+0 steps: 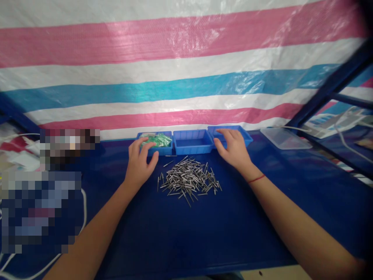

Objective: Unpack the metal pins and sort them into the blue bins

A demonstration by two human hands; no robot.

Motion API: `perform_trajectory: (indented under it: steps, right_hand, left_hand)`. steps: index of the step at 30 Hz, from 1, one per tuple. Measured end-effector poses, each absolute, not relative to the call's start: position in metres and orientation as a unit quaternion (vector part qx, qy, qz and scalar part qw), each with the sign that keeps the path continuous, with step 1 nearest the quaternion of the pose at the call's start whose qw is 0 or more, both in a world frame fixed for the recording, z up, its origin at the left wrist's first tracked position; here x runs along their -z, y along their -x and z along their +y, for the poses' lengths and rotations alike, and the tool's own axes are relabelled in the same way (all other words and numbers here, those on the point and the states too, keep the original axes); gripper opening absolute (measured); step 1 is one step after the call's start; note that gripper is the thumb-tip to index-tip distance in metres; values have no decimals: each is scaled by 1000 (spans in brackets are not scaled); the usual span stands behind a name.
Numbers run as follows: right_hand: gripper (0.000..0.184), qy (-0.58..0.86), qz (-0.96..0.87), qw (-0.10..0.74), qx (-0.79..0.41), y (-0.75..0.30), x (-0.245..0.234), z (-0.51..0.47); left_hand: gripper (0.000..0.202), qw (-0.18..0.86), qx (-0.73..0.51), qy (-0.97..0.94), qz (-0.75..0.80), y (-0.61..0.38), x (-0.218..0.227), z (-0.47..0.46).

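My left hand (140, 160) is at the left blue bin (163, 149), fingers spread over its near left side. Green plastic packets (160, 140) lie in that bin. My right hand (233, 147) reaches to the right blue bin (246, 136), thumb apart from the fingers, at its near left corner. The hand hides part of this bin, and I cannot tell whether it touches the rim. Between them stands the middle blue bin (194, 149), its bare floor showing. In front of the bins lies a loose pile of silvery pop rivets (188, 177).
A dark blue table (180, 237) carries everything. A clear plastic lid (284, 138) lies at the back right. White cables (84, 210) run along the left, beside blurred-out areas. A striped plastic sheet (175, 89) hangs behind, with blue frame posts (326, 85) at the sides.
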State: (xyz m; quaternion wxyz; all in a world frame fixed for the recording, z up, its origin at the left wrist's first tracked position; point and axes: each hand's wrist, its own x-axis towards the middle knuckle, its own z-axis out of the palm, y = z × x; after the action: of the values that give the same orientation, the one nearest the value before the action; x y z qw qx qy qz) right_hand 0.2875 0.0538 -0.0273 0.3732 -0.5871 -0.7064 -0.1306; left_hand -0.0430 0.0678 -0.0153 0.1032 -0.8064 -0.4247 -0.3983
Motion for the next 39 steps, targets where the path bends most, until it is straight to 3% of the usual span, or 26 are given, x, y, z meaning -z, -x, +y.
perform_trajectory:
  steps: [9, 20, 22, 25, 27, 29, 31, 33, 36, 39]
  right_hand:
    - [36, 640, -691, 316, 111, -301, 40, 57]
    - [33, 651, -680, 318, 108, -299, 38, 52]
    - [31, 647, -677, 329, 119, -296, 31, 47]
    - [43, 589, -708, 368, 130, -282, 15, 30]
    - [41, 515, -765, 378, 81, -266, 6, 14]
    - [44, 444, -832, 333, -4, -248, 2, 0]
    - [54, 407, -870, 271, -65, -233, 2, -8]
    - [47, 395, -882, 237, -100, -224, 5, -10]
    - [24, 392, -876, 248, -135, -222, 12, -5]
    - [18, 393, -857, 291, -163, -226, 16, 0]
  left_hand:
    - [19, -28, 322, 911, -255, 25, 13, 49]
    - [22, -62, 278, 927, -242, 29, 15, 53]
    - [33, -75, 244, 933, -253, 28, 13, 49]
    - [67, -109, 179, 938, -274, 24, 15, 39]
    - [90, -131, 146, 938, -286, 20, 21, 34]
    - [100, -141, 133, 936, -292, 15, 27, 30]
    - [96, -144, 134, 935, -294, 11, 32, 28]
    - [81, -152, 149, 933, -289, 8, 34, 27]
    - [59, -177, 195, 922, -284, 3, 35, 27]
    - [47, -202, 232, 906, -290, -3, 35, 27]
